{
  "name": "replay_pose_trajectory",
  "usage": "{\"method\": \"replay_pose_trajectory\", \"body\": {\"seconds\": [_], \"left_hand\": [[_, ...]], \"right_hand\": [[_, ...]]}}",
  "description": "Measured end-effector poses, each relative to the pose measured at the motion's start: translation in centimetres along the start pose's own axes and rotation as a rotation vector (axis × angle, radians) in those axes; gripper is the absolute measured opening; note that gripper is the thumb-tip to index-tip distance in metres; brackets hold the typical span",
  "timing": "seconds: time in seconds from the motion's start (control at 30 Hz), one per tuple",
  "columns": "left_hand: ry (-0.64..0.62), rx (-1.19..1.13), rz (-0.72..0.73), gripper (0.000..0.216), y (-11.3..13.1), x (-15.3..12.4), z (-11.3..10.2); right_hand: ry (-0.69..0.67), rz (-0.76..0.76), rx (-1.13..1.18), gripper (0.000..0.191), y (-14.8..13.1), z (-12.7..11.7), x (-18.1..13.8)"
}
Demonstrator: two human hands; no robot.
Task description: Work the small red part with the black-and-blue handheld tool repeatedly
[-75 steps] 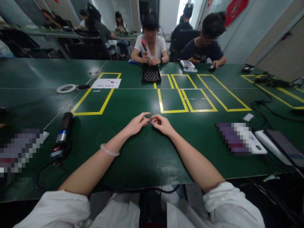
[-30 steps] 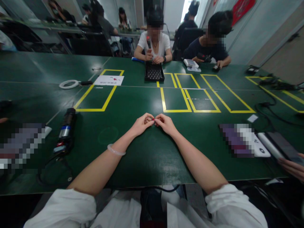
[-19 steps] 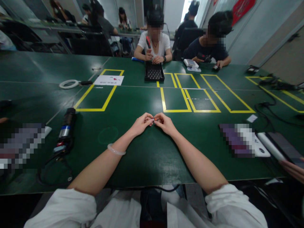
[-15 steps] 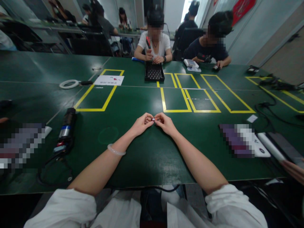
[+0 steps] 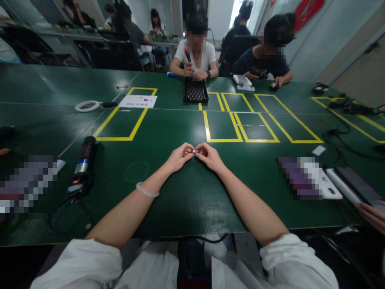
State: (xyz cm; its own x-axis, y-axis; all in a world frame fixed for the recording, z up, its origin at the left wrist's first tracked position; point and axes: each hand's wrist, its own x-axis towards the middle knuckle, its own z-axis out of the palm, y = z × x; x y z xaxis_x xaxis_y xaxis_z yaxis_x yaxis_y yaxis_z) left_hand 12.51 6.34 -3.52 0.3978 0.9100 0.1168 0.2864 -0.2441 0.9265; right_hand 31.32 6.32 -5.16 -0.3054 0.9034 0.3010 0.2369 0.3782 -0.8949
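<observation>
My left hand [image 5: 181, 156] and my right hand [image 5: 208, 155] meet over the middle of the green table [image 5: 192, 188]. Between their fingertips they pinch a small part [image 5: 194, 151] with a silvery middle and reddish-orange ends. It is too small to tell its exact kind, and the fingers cover much of it. Both hands are closed, thumbs toward me. A pale bangle [image 5: 147, 190] circles my left wrist.
A black cylindrical tool [image 5: 83, 160] with a cable lies left. Yellow tape rectangles [image 5: 224, 140] mark the table ahead. A person opposite works at a black tray [image 5: 195, 94]. A white card [image 5: 138, 101] lies far left; a phone-like device [image 5: 355, 184] is right.
My hands stay almost in the same place, still pinching the small part. The part seems to have turned very slightly between the fingertips.
</observation>
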Motion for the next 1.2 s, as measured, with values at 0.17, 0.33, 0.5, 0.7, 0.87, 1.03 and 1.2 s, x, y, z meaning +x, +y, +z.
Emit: {"method": "replay_pose_trajectory", "body": {"seconds": [0.17,0.33,0.5,0.7,0.87,1.03,1.2], "left_hand": [[-0.003,0.007,0.005,0.024,0.05,-0.01,-0.04],[-0.007,-0.025,-0.027,0.026,-0.21,0.07,-0.16],[-0.018,-0.059,-0.027,0.032,-0.26,0.02,-0.16],[-0.038,-0.074,-0.021,0.032,0.10,-0.16,-0.14],[-0.046,-0.056,-0.031,0.032,0.28,-0.14,-0.10],[-0.031,-0.059,-0.023,0.030,0.16,-0.12,-0.04],[0.003,0.018,0.007,0.026,-0.09,-0.10,-0.24]], "right_hand": [[0.003,0.008,-0.007,0.024,0.06,0.05,-0.01],[0.022,0.013,-0.005,0.023,-0.06,0.09,-0.01],[0.037,0.055,0.067,0.025,0.17,0.06,0.06],[0.026,0.092,0.147,0.030,0.59,0.16,0.09],[0.013,0.114,0.171,0.034,0.64,0.17,0.11],[0.011,0.107,0.150,0.032,0.43,0.11,0.14],[0.022,0.087,0.111,0.027,0.27,0.14,0.20]]}}
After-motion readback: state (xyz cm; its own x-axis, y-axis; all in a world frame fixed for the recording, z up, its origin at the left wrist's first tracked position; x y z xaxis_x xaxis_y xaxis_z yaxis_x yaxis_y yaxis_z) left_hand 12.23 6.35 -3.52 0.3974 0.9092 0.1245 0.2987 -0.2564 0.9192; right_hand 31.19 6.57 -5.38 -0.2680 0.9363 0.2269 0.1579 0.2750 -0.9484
